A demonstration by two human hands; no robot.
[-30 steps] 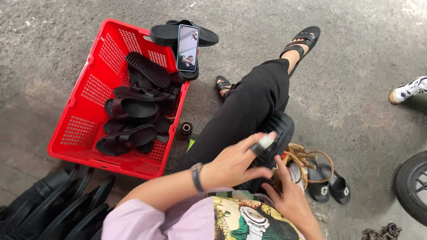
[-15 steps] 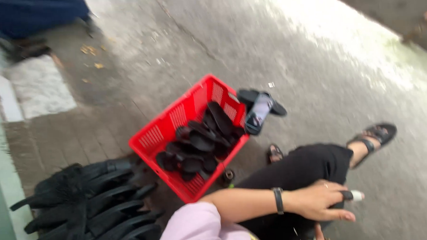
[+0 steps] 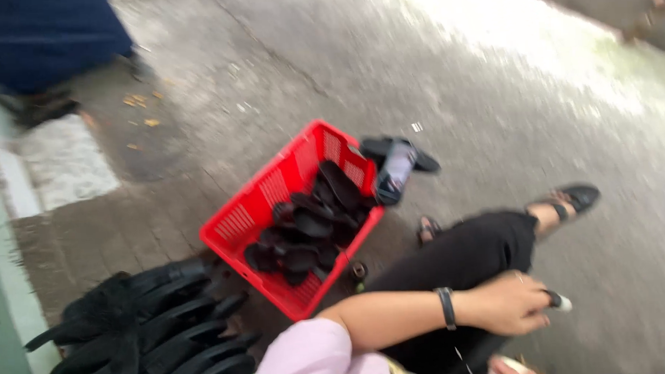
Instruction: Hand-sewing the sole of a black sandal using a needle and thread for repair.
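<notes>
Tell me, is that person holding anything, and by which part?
The left hand grips a small white-tipped object by its dark end; what it is cannot be told. The right hand is mostly out of frame.

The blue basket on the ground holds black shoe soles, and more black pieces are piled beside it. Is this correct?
Not quite: the basket is red, not blue, as the head view shows. It does hold black soles, and more black pieces are piled beside it.
</notes>
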